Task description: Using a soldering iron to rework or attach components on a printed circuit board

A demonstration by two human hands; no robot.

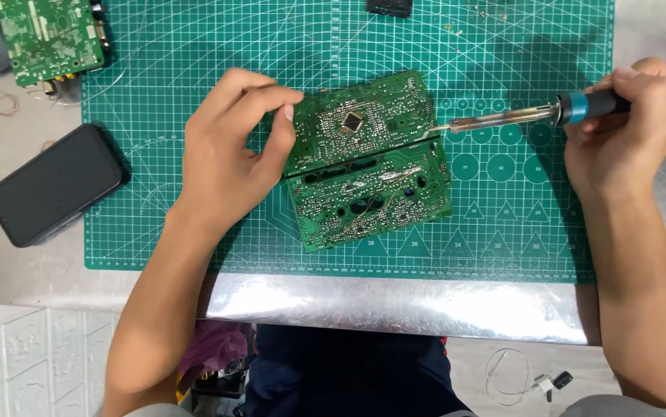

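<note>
Board (368, 158) on green mat (503, 224), under 2 hands.
Left hand (232, 154) pinches its left edge; right hand (626, 123) grips an iron (518, 117), tip touching its right edge.

Second green circuit board (51, 37) top left, black phone (55, 184), green cutting mat (194, 46), wire coil (507, 377)

grey metal bench top (32, 262) under a green gridded cutting mat (194, 239); a shiny foil strip (395, 309) along the front edge (bright glare, light from above). pale embossed tile floor (32, 347) at lower left.
</note>
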